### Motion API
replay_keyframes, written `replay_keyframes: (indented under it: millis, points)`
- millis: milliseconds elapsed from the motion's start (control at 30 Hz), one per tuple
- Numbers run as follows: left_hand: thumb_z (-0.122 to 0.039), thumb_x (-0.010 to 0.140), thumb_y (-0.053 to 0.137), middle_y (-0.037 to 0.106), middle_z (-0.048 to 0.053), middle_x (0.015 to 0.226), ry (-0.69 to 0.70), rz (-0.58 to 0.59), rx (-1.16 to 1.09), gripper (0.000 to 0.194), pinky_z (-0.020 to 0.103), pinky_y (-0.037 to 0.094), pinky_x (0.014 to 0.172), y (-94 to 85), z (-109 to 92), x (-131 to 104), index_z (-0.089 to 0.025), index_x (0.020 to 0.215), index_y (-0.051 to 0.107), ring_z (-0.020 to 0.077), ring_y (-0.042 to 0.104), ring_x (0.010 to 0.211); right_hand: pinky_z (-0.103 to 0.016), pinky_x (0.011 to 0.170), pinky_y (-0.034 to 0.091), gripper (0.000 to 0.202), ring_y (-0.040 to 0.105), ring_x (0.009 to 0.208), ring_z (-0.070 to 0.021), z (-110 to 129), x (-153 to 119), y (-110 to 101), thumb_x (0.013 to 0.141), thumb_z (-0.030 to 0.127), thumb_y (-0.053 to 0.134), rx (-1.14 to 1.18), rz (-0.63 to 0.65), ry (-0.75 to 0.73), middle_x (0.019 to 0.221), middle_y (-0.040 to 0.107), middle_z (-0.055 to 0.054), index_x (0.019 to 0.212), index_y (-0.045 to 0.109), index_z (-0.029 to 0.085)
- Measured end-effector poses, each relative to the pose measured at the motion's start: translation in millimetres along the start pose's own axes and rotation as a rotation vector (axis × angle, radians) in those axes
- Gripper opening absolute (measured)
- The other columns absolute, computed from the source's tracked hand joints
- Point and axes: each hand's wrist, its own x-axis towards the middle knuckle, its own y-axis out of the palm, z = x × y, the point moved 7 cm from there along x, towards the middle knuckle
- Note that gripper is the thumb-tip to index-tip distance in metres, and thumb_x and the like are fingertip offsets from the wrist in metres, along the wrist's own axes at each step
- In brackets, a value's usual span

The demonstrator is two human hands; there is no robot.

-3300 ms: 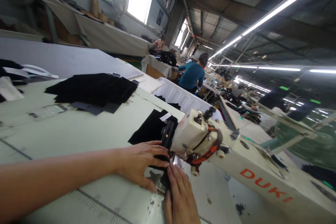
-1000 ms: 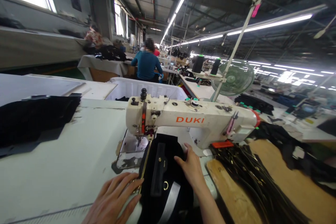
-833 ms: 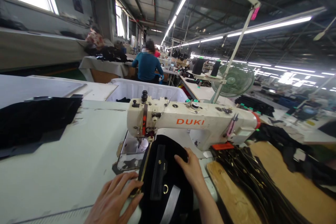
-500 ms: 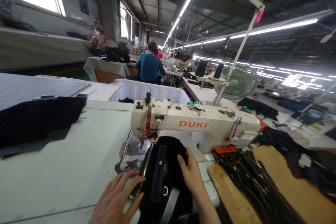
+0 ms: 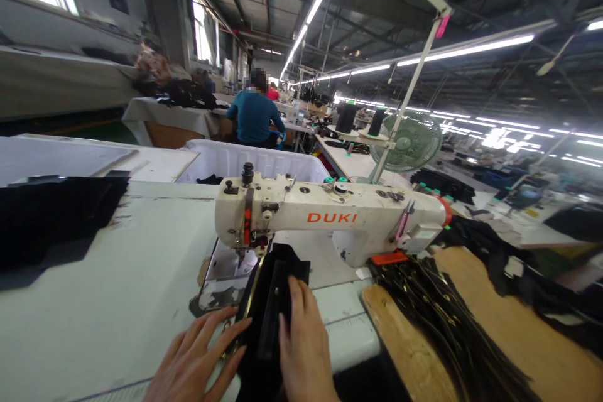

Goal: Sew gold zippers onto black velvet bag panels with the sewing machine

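Note:
A black fabric piece (image 5: 271,301) with a gold-toothed zipper (image 5: 253,292) along its left edge lies at the sewing machine (image 5: 334,217), its far end beside the needle area. My left hand (image 5: 195,358) rests at the zipper edge with fingers stretched out, thumb and forefinger apart near a gold zipper pull. My right hand (image 5: 306,342) holds the right side of the fabric, which is folded over toward the zipper, thumb and fingers bent on it. The fabric under my right palm is hidden.
Black strips with gold zipper teeth (image 5: 438,320) lie on a wooden board (image 5: 400,339) at right. Black fabric (image 5: 61,220) is on the table's left. Behind the machine stand a white bin (image 5: 254,157), a green fan (image 5: 409,141) and a seated person (image 5: 254,116).
My right hand has moved left, folding the right side of the black fabric over toward the zipper. My left hand stays at the zipper edge. The whole view has shifted slightly.

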Motion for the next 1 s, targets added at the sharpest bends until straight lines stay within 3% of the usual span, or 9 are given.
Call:
replay_keyframes:
  millis: [100, 200, 333, 400, 467, 567, 800, 900, 1000]
  points:
    - [-0.048, 0.097, 0.059, 0.066, 0.002, 0.133, -0.01, 0.01, 0.009, 0.037, 0.04, 0.056, 0.091, -1.5, -1.7, 0.9, -0.037, 0.132, 0.064, 0.0265, 0.064, 0.116, -0.044, 0.082, 0.062, 0.052, 0.074, 0.1, -0.0317, -33.1, 10.7, -15.2, 0.094, 0.017, 0.04, -0.057, -0.02, 0.086, 0.122, 0.07, -0.018, 0.146, 0.047, 0.015]
    - [-0.047, 0.096, 0.061, 0.066, 0.001, 0.133, -0.018, 0.014, 0.016, 0.038, 0.04, 0.055, 0.091, -4.5, -4.0, 2.6, -0.038, 0.133, 0.064, 0.0271, 0.064, 0.117, -0.046, 0.082, 0.061, 0.049, 0.072, 0.102, -0.0328, -52.1, 18.8, -31.8, 0.096, 0.021, 0.039, -0.105, -0.097, 0.135, 0.126, 0.067, -0.02, 0.144, 0.047, 0.013]
    - [-0.045, 0.096, 0.062, 0.067, 0.002, 0.131, -0.017, 0.016, 0.01, 0.038, 0.038, 0.054, 0.091, -7.5, -6.5, 5.6, -0.037, 0.133, 0.064, 0.0263, 0.065, 0.116, -0.059, 0.099, 0.051, 0.05, 0.055, 0.129, -0.0393, -31.9, 26.4, -56.5, 0.098, 0.03, 0.046, -0.164, -0.258, 0.044, 0.146, 0.051, -0.023, 0.146, 0.047, 0.013]
    - [-0.043, 0.095, 0.063, 0.067, 0.002, 0.131, -0.011, 0.014, 0.012, 0.038, 0.037, 0.055, 0.091, -8.4, -7.7, 7.2, -0.036, 0.133, 0.064, 0.0263, 0.065, 0.115, -0.056, 0.109, 0.046, 0.048, 0.049, 0.138, -0.0333, -6.3, 30.8, -48.9, 0.1, 0.027, 0.049, -0.07, -0.121, -0.122, 0.152, 0.05, -0.016, 0.148, 0.048, 0.019]
    - [-0.042, 0.095, 0.064, 0.067, 0.003, 0.13, -0.003, 0.014, 0.018, 0.038, 0.037, 0.056, 0.09, -9.2, -8.8, 8.4, -0.036, 0.132, 0.064, 0.0265, 0.066, 0.114, -0.05, 0.116, 0.042, 0.046, 0.046, 0.143, -0.0266, 19.0, 29.9, -27.9, 0.101, 0.024, 0.052, 0.051, 0.138, -0.291, 0.153, 0.052, -0.007, 0.146, 0.052, 0.027]
    - [-0.041, 0.094, 0.064, 0.069, 0.004, 0.128, 0.028, -0.009, 0.028, 0.038, 0.036, 0.057, 0.088, -12.9, -10.9, 8.0, -0.033, 0.132, 0.065, 0.0264, 0.066, 0.113, -0.054, 0.121, 0.033, 0.045, 0.04, 0.147, -0.0266, 33.6, 23.0, 0.8, 0.102, 0.028, 0.053, 0.108, 0.372, -0.355, 0.155, 0.05, -0.003, 0.147, 0.052, 0.031]
    - [-0.032, 0.094, 0.064, 0.073, 0.001, 0.12, 0.099, -0.02, -0.075, 0.033, 0.026, 0.058, 0.091, -25.8, -18.3, 0.5, -0.031, 0.127, 0.066, 0.0209, 0.068, 0.108, -0.056, 0.122, 0.031, 0.05, 0.038, 0.149, -0.0272, 26.4, 17.8, 10.5, 0.1, 0.029, 0.056, 0.111, 0.416, -0.359, 0.157, 0.046, 0.002, 0.149, 0.049, 0.035]
    - [-0.026, 0.094, 0.064, 0.075, 0.0, 0.115, 0.087, 0.003, -0.148, 0.031, 0.025, 0.058, 0.091, -31.5, -20.8, 3.6, -0.03, 0.124, 0.066, 0.0197, 0.069, 0.105, -0.055, 0.121, 0.034, 0.046, 0.048, 0.142, -0.0259, 27.9, 31.0, 8.0, 0.1, 0.024, 0.056, 0.106, 0.431, -0.341, 0.15, 0.056, -0.001, 0.145, 0.055, 0.033]
    - [-0.024, 0.094, 0.067, 0.076, -0.002, 0.109, 0.112, 0.046, -0.219, 0.03, 0.025, 0.057, 0.089, -33.6, -23.6, 6.9, -0.03, 0.123, 0.066, 0.0187, 0.07, 0.1, -0.056, 0.122, 0.03, 0.046, 0.046, 0.144, -0.0256, 34.6, 45.4, 12.7, 0.101, 0.024, 0.053, 0.098, 0.44, -0.357, 0.153, 0.053, -0.004, 0.147, 0.053, 0.029]
